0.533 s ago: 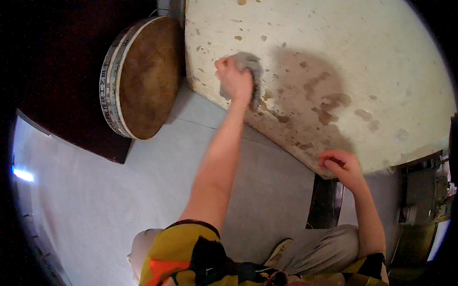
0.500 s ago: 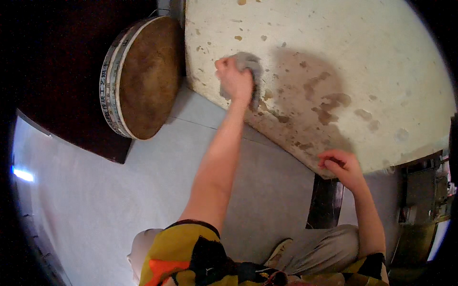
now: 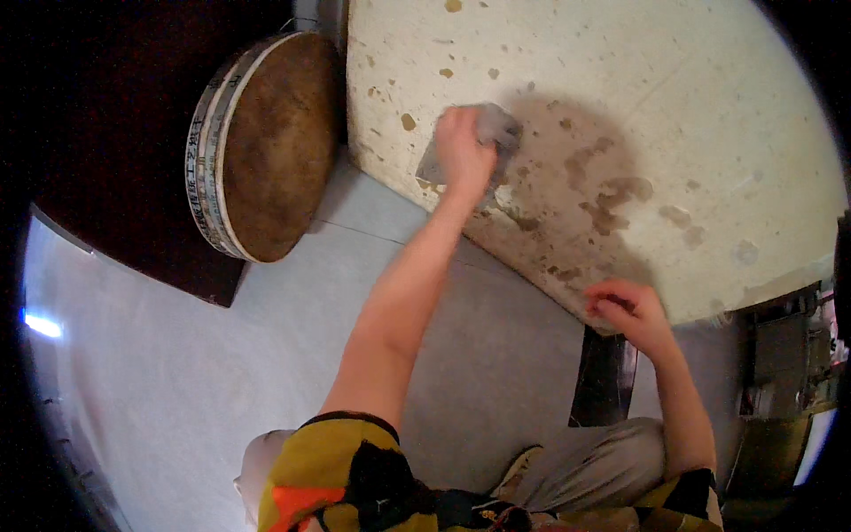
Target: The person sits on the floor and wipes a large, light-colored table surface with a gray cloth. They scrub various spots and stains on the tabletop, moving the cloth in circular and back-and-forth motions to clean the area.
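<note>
A crumpled grey cloth (image 3: 498, 126) lies under my left hand (image 3: 465, 155), whose fingers are closed on it. The hand presses the cloth against a broad cream surface (image 3: 709, 106) marked with brown stains and damp-looking patches. Close to the near corner of that surface is my right hand (image 3: 631, 315), fingers curled in and nothing visible in them. Whether it touches the edge I cannot tell. A large brownish wet-looking stain (image 3: 612, 204) spreads between the two hands, partly in shadow.
To the left a round drum-like object (image 3: 279, 151) with a brown face and pale printed rim rests by a dark red-brown panel (image 3: 115, 168). Grey floor (image 3: 195, 372) lies below. A black strip (image 3: 605, 377) stands under the near corner, and dark equipment (image 3: 784, 355) at the right.
My left hand has slid the grey cloth a little to the right over the cream surface. The right hand has stayed nearly in place, curled as before.
</note>
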The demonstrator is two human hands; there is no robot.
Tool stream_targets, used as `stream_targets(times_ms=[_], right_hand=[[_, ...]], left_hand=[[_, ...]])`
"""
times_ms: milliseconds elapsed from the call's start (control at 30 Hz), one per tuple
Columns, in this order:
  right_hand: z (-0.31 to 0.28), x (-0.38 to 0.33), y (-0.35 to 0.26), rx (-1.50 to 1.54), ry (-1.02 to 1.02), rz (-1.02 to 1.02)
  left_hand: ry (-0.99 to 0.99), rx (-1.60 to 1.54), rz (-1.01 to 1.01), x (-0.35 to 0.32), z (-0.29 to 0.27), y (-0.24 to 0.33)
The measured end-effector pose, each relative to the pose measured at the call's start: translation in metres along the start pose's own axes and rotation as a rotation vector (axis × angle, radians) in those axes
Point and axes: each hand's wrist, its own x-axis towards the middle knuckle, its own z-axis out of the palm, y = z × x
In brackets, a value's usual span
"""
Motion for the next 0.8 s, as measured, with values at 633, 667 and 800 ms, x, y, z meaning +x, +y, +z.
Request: stream_targets(times_ms=[633, 667, 800], right_hand=[[0.0, -0.002, -0.004, -0.009, 0.008, -0.009], [-0.002, -0.005, -0.002, 0.001, 0.021, 0.0], [-0.005, -0.008, 0.004, 0.011, 0.013, 0.035]], left_hand=[[0.046, -0.075, -0.052, 0.007, 0.0, 0.002], [0.101, -0.065, -0.085, 0.017, -0.004, -0.009], [0.26, -0.035, -0.279, 0.054, -0.025, -0.059]])
